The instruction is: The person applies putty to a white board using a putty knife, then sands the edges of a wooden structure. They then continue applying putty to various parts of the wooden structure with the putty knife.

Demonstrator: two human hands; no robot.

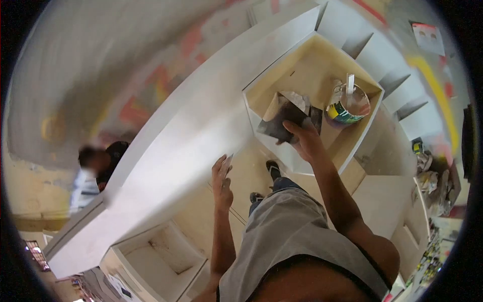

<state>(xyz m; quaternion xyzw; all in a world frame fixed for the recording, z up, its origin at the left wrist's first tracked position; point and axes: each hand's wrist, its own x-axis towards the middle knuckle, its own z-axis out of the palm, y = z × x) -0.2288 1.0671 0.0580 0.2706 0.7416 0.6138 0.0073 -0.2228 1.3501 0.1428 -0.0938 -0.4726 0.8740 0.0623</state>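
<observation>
My right hand (pixel 305 141) grips a dark sheet of sandpaper (pixel 283 120), thumb on top, over an open wooden box (pixel 309 55). Beside and beneath the sheet lie a crumpled pale sheet (pixel 297 100) and another dark piece (pixel 316 118). A paint bucket (pixel 347 108), with a white stick (pixel 349 83) standing in it, is inside the box to the right of that hand. My left hand (pixel 221 183) is closed on a small, pale flat piece (pixel 227 163), whose kind I cannot make out. It is close to the long white panel (pixel 181 136).
Behind the panel at left is another person (pixel 110 161). An open white box (pixel 161 251) sits at lower left. White compartments (pixel 387 60) line the upper right, with crumpled bags (pixel 427 176) at far right. My feet (pixel 273 170) stand on the floor between.
</observation>
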